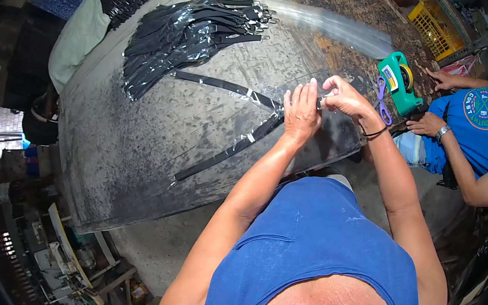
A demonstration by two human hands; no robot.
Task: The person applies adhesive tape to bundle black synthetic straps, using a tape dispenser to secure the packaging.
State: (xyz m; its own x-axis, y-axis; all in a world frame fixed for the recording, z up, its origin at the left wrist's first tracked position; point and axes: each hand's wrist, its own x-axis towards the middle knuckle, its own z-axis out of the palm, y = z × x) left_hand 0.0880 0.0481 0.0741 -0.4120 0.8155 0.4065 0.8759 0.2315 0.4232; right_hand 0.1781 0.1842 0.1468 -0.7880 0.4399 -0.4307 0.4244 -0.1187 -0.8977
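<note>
A pair of black suspenders (pixel 221 84) lies spread in a V on the worn grey tabletop, with two straps running left from where they meet. My left hand (pixel 301 113) is closed over the joined end, its fingers pressed together. Just to the right, my right hand (pixel 346 98) pinches the short end that sticks out past the left hand. Exactly how the fingertips grip it is partly hidden. Farther back is a pile of black suspenders (pixel 194 34) in clear plastic, their metal clips pointing right.
Purple-handled scissors (pixel 383 100) and a green tape dispenser (pixel 400 83) sit right of my right hand. Clear plastic sleeves (pixel 338 24) lie behind. A co-worker in a blue shirt (pixel 481 119) is at the right edge. A yellow basket (pixel 434 28) stands at the back right.
</note>
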